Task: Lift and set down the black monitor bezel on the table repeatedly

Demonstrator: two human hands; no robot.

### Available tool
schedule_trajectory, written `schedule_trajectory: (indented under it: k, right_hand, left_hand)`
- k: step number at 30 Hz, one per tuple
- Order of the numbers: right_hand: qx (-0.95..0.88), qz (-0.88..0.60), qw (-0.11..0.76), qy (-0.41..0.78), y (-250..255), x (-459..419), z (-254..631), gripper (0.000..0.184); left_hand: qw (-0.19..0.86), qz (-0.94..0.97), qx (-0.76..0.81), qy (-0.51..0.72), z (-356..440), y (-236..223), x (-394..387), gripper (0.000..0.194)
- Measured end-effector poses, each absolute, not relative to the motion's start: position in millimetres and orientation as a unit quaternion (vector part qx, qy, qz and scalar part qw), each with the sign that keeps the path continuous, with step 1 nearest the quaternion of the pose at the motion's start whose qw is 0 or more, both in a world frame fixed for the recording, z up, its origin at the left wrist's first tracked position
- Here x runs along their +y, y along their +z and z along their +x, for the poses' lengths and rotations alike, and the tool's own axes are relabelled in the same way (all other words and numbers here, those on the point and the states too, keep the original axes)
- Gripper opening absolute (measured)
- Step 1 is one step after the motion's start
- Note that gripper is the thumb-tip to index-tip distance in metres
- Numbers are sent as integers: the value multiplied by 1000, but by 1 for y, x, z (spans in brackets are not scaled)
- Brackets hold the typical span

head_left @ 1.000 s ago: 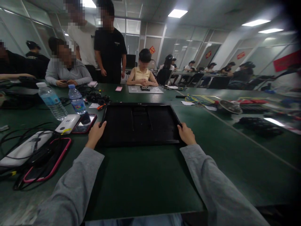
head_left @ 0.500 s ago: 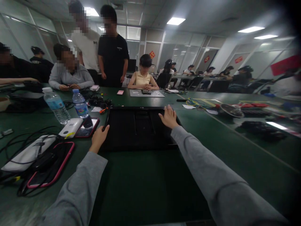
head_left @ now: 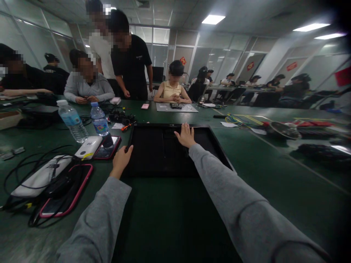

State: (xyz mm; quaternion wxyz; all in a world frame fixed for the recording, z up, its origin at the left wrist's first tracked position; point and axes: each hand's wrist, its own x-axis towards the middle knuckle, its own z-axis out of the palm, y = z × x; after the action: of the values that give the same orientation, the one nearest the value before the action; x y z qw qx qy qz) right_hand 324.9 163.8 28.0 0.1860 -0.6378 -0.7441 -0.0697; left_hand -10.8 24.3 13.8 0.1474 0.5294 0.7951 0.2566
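Note:
A black monitor casing (head_left: 148,153), a rectangular panel with a raised rim, lies on the green table in front of me. My left hand (head_left: 122,160) grips its left edge, thumb on top; the other fingers are mostly hidden at the side. Toward the middle of the far rim, my right hand (head_left: 186,136) rests with its fingers stretched out and the thumb apart. My right forearm passes over the casing's near right part and hides some of it.
To the left stand two water bottles (head_left: 73,122), beside a white power bank (head_left: 88,147) and a phone (head_left: 108,148). Cables tangle around another phone (head_left: 65,191) with a pink case. Cables and a metal dish (head_left: 283,130) lie to the right. Several people are around the tables.
My right hand has slid left along the far rim, from near the right corner toward the middle. My left hand keeps its hold. A person in black across the table has leaned forward.

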Motion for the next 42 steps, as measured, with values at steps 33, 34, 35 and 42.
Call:
schedule_trajectory:
  k: [33,34,35,42]
  right_hand:
    - [-646,-689,321,-71,3,52,441,73]
    - [-641,-697,313,-77,-3,44,460,74]
    - [-640,-700,307,-76,-8,37,475,74]
    - [-589,-721,360,49,-20,27,525,61]
  left_hand:
    - [139,532,799,245,-10,15,23,62]
    - [134,532,800,242,-10,15,23,61]
    - [131,536,798,241,-10,15,23,60]
    - [117,543,796,239,-13,10,23,63]
